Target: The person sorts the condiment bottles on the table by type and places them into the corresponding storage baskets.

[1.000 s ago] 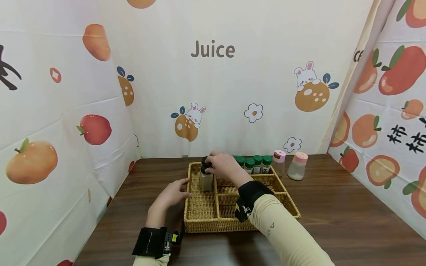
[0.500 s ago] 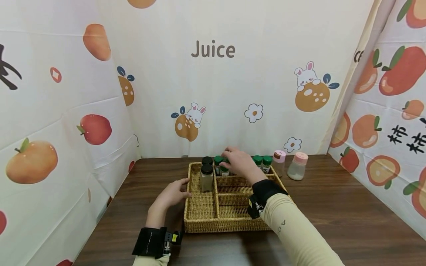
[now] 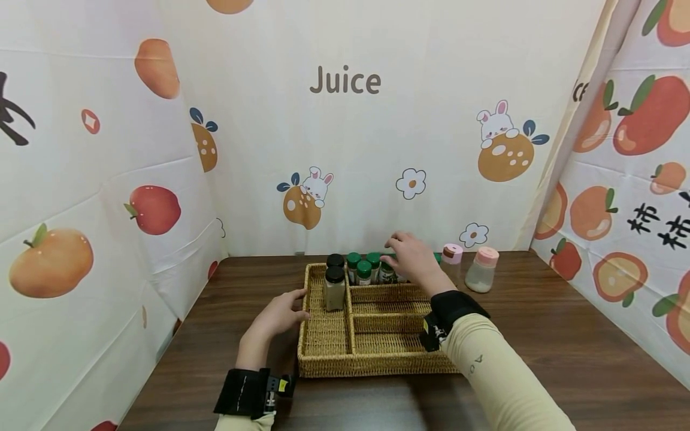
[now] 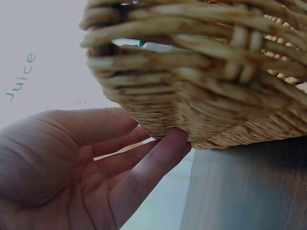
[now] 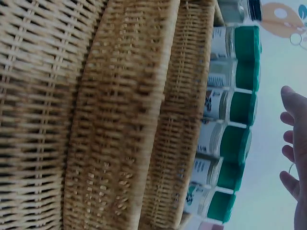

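My left hand point(image 3: 277, 314) rests its fingertips on the outer left wall of the divided wicker basket point(image 3: 377, 364). In the left wrist view, thumb and fingers point(image 4: 158, 153) touch the woven corner, fairly straight. My right hand point(image 3: 414, 263) is over the basket's back row, holding nothing. Several green-capped spice jars point(image 5: 242, 108) stand upright in that row, and the right wrist view shows loosely bent fingers point(image 5: 289, 96) apart from the caps. From the head, this hand covers some jars. Two black-capped jars, a front one point(image 3: 335, 293) and a back one point(image 3: 335, 260), stand in the left compartment.
Behind the basket's right back corner are a jar with a pink-and-brown lid point(image 3: 453, 254) and a pink-capped shaker point(image 3: 481, 274) of white contents. Everything stands on a dark wooden table point(image 3: 544, 323), with printed cloth point(image 3: 356, 131) hung at the back and sides.
My right hand has moved right, from the black-capped jars along the green-capped row. Left-end green caps have come into sight, while right-end ones are now covered. My left hand has stayed in place.
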`<control>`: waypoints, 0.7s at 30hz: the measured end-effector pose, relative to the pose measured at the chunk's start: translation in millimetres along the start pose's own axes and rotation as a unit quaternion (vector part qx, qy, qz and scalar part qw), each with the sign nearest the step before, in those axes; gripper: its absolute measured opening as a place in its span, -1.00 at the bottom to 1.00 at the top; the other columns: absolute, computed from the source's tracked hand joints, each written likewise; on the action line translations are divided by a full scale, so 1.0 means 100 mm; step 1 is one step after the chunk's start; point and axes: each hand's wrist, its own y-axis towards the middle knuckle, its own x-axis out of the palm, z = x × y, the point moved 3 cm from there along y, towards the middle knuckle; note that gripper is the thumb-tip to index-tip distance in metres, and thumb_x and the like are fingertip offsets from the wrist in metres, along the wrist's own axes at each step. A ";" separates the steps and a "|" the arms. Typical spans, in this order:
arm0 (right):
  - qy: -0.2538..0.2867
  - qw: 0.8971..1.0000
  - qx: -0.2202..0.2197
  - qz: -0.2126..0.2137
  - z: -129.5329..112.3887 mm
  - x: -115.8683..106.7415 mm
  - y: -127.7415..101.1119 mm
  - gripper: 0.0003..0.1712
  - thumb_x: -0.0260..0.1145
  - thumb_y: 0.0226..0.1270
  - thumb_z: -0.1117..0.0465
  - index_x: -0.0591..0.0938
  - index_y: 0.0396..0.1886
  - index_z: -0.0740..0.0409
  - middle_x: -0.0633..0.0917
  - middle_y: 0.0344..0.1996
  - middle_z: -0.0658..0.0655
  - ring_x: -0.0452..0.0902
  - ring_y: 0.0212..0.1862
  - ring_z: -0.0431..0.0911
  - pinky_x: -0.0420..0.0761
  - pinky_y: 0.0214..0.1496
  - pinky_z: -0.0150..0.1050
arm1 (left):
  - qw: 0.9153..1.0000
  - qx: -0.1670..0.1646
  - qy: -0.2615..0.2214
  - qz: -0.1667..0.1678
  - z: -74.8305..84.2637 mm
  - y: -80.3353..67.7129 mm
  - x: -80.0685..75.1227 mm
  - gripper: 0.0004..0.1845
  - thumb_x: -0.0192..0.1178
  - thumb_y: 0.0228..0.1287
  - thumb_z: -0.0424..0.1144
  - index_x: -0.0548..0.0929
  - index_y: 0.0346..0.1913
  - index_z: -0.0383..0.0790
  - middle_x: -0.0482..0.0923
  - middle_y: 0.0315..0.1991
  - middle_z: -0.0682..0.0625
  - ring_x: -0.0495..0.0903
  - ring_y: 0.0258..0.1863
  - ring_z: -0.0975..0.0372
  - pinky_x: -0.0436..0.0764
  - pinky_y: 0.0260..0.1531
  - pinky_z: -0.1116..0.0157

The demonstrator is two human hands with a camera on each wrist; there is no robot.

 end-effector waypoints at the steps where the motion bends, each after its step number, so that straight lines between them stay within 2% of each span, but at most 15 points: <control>1: -0.003 1.000 0.003 0.004 0.03 -0.01 -0.01 -0.60 0.32 0.41 -0.05 0.69 0.04 0.14 0.63 0.08 0.19 0.53 0.18 0.12 0.62 0.10 0.00 | 1.000 0.000 0.002 0.001 0.00 0.00 0.00 -0.33 0.23 0.39 -0.33 0.27 0.51 -0.29 0.34 0.41 -0.37 0.68 -0.10 0.10 0.60 -0.15 0.09; 6: -0.014 1.000 0.021 0.002 0.18 -0.03 -0.06 -0.58 0.31 0.42 -0.05 0.67 0.05 0.17 0.61 0.12 0.24 0.52 0.19 0.16 0.60 0.13 0.04 | 1.000 0.002 0.009 0.002 -0.01 0.01 0.00 -0.33 0.22 0.39 -0.33 0.28 0.50 -0.29 0.31 0.43 -0.37 0.59 0.16 -0.10 0.59 -0.06 0.00; 9: -0.020 0.999 0.039 -0.001 0.26 -0.05 -0.09 -0.57 0.30 0.42 -0.05 0.67 0.06 0.17 0.60 0.13 0.25 0.52 0.18 0.16 0.60 0.12 0.04 | 1.000 0.002 0.010 0.002 -0.01 0.01 0.00 -0.34 0.22 0.39 -0.33 0.28 0.50 -0.28 0.30 0.44 -0.37 0.51 0.25 -0.16 0.58 -0.03 -0.03; 21: -0.020 0.994 0.105 0.028 0.60 -0.06 -0.24 -0.55 0.29 0.43 -0.02 0.64 0.08 0.23 0.58 0.14 0.31 0.51 0.19 0.24 0.59 0.09 0.15 | 1.000 -0.002 0.005 -0.002 -0.02 0.01 0.01 -0.33 0.22 0.39 -0.33 0.27 0.51 -0.28 0.31 0.43 -0.37 0.55 0.21 -0.14 0.59 -0.04 -0.02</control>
